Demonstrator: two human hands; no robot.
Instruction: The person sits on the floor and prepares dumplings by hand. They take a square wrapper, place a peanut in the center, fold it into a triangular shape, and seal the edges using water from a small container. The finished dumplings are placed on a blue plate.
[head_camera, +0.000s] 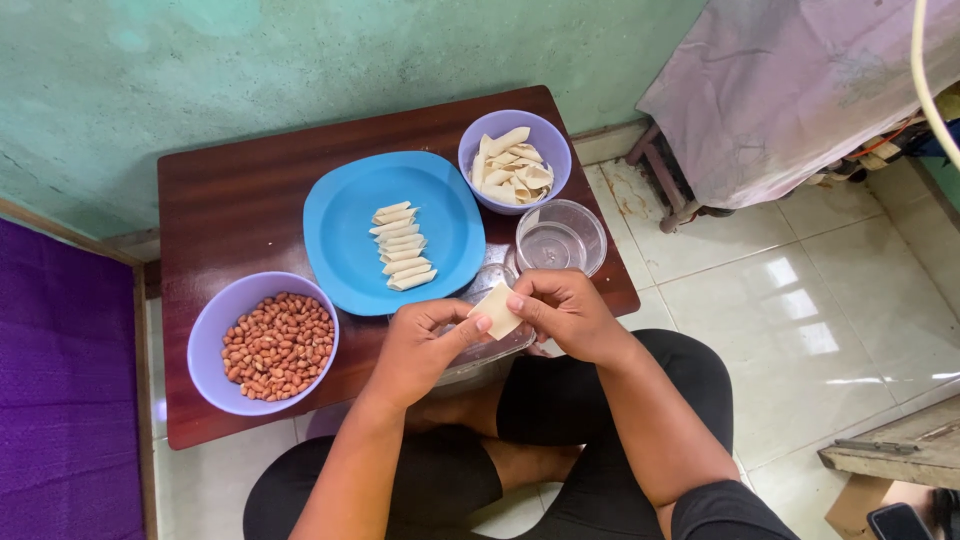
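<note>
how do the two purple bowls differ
The purple bowl near the left hand, the peanut bowl, holds reddish-brown peanuts; the far bowl holds pale folded pastry pieces. The peanut bowl sits at the table's front left edge and overhangs it, while the far bowl stands near the back right, beside the blue plate. The peanut bowl looks larger, perhaps only from being nearer. Both are round, plain and lavender.

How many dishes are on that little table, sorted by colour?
Purple bowls: 2, one of peanuts and one of pale wrapper pieces
Blue plate: 1, with a row of rolled wrappers
Clear containers: 2, one by the purple bowl, one under the hands
Total: 5
</note>
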